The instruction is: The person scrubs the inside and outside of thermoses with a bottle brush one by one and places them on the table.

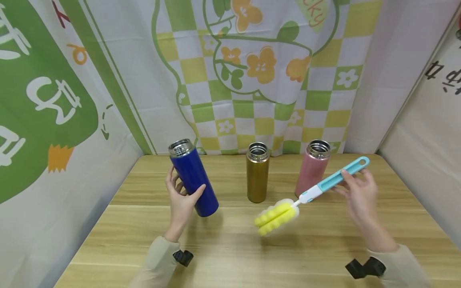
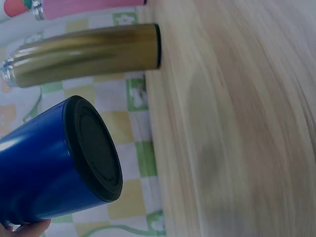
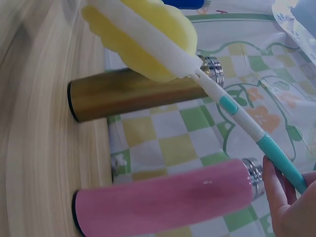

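Note:
My left hand (image 1: 183,204) grips a blue thermos bottle (image 1: 194,176), lidless and tilted with its steel mouth toward the upper left. In the left wrist view the black base of the blue thermos (image 2: 96,148) is lifted off the wooden surface. My right hand (image 1: 361,196) pinches the turquoise handle of a bottle brush (image 1: 338,180). Its yellow and white sponge head (image 1: 276,217) points down to the left, in front of the other bottles. A gold thermos (image 1: 257,180) stands upright in the middle, and a pink thermos (image 1: 312,170) stands behind the brush; both mouths are uncovered.
The wooden table (image 1: 230,256) reaches back to a hanging cloth (image 1: 241,108) with green and yellow checks and flowers. Printed cloth panels (image 1: 119,80) enclose the left and right sides. A small black device is strapped to each wrist.

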Demonstrator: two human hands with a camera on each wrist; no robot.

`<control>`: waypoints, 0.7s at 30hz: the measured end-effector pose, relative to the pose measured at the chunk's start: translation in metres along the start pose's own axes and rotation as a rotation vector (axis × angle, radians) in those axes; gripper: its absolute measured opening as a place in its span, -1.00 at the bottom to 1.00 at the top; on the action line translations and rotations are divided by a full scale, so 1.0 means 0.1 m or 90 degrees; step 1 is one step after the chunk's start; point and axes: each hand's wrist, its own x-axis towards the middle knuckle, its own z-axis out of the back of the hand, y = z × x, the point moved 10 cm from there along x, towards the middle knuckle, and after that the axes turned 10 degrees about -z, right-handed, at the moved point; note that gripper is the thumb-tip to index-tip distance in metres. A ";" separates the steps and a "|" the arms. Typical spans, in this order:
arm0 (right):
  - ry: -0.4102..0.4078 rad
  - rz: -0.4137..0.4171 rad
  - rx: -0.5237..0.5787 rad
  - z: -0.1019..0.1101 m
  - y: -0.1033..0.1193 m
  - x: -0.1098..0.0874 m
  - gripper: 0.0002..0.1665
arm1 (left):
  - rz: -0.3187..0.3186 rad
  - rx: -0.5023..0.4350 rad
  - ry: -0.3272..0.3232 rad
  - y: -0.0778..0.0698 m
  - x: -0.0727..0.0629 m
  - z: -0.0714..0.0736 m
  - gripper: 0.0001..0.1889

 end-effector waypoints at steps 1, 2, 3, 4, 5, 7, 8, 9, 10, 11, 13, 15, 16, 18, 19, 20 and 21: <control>0.002 0.002 0.008 -0.04 0.08 -0.05 -0.55 | -0.001 0.011 0.002 0.02 0.02 0.02 0.01; 0.006 0.008 0.017 -0.12 0.18 -0.11 -0.57 | -0.004 0.021 0.006 0.05 0.04 0.03 0.01; 0.008 0.006 0.022 -0.24 0.30 -0.20 -0.58 | -0.003 0.031 0.011 0.06 0.06 0.05 0.01; 0.006 0.004 0.027 -0.38 0.42 -0.29 -0.59 | -0.004 0.043 0.013 0.08 0.08 0.07 0.01; -0.001 0.005 0.031 -0.54 0.55 -0.40 -0.60 | -0.006 0.051 0.016 0.07 0.10 0.08 0.00; -0.014 0.022 0.030 -0.75 0.75 -0.55 -0.59 | -0.012 0.074 0.021 0.07 0.14 0.11 0.00; -0.016 0.019 0.038 -0.86 0.84 -0.62 -0.62 | -0.015 0.081 0.021 0.08 0.15 0.13 -0.01; -0.020 0.013 0.045 -0.95 0.91 -0.68 -0.63 | -0.019 0.091 0.021 0.08 0.17 0.14 -0.01; -0.023 0.015 0.051 -1.01 0.97 -0.72 -0.66 | -0.024 0.098 0.020 0.09 0.18 0.16 -0.01; -0.027 0.016 0.056 -1.05 1.01 -0.75 -0.68 | -0.027 0.102 0.020 0.12 0.20 0.17 -0.01; -0.037 0.006 0.063 -1.07 1.06 -0.79 -0.68 | -0.032 0.110 0.013 0.21 0.23 0.22 0.00; -0.047 0.000 0.052 -1.05 1.08 -0.80 -0.67 | -0.038 0.117 0.000 0.30 0.25 0.27 0.01; -0.050 -0.002 0.044 -1.04 1.08 -0.80 -0.65 | -0.041 0.118 -0.007 0.35 0.26 0.30 0.01; -0.050 -0.007 0.037 -1.02 1.08 -0.79 -0.63 | -0.047 0.126 -0.023 0.41 0.28 0.35 0.01; -0.049 -0.008 0.035 -1.01 1.08 -0.79 -0.62 | -0.051 0.129 -0.028 0.43 0.29 0.37 0.01; -0.049 -0.008 0.031 -0.99 1.08 -0.78 -0.62 | -0.054 0.131 -0.033 0.45 0.29 0.38 0.00; -0.047 -0.009 0.032 -0.99 1.08 -0.78 -0.62 | -0.058 0.131 -0.036 0.46 0.30 0.38 0.00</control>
